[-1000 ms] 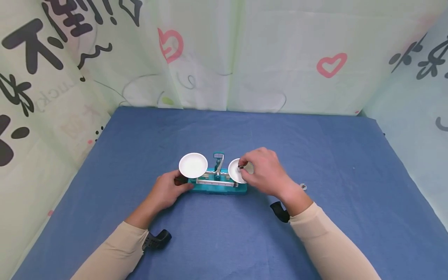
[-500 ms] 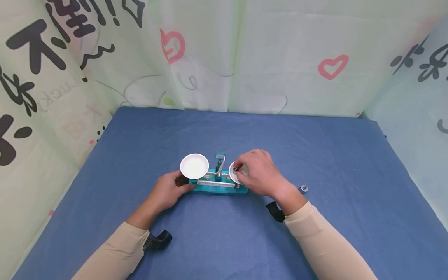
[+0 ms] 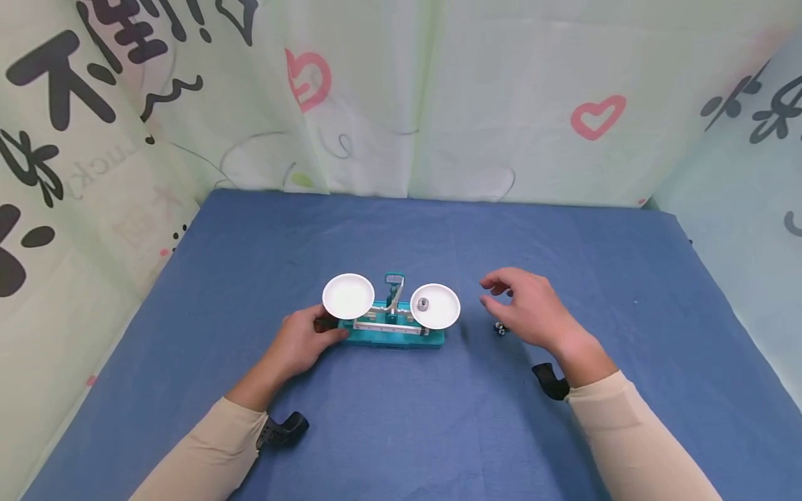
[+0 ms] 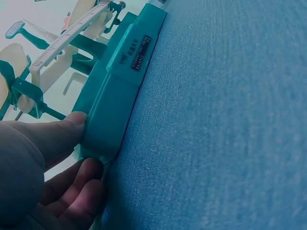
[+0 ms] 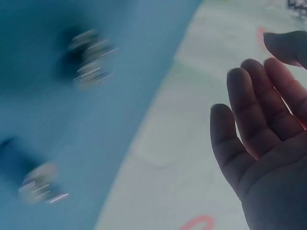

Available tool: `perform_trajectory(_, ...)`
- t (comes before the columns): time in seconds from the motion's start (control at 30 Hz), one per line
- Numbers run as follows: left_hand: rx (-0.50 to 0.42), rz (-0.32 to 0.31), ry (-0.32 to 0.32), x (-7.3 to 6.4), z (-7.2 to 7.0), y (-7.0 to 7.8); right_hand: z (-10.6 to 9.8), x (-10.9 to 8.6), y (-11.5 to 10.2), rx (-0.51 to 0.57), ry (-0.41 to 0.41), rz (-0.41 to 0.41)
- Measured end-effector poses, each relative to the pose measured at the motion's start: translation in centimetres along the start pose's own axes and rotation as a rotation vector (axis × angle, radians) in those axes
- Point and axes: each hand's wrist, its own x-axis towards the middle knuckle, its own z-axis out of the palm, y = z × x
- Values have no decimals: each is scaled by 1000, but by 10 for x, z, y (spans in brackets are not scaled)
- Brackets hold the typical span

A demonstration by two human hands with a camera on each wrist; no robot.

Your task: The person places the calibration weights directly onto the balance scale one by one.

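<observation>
I log left hand pinching balance scale, right hand spread near metal weights. Right pan holds one weight.

The balance base looks smooth plastic — the weight shiny metal — the tablecloth matt, finely textured.

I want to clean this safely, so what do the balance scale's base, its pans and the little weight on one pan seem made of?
Base: likely satin teal plastic; smooth, with rounded, moulded edges. Pans: probably smooth plastic, from their even white, though enamelled metal is possible. Weight: likely shiny metal, judging by its silvery glint.
</observation>
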Motion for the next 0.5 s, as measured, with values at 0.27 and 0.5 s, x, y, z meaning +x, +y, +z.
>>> perform_trajectory(0.27,4,-8,-7,0,-1,0,3,-16,38,-53,-149,137)
perform_trajectory(0.5,14,-5,-4,0,-1,1,6,-21,50,-97,-204,119)
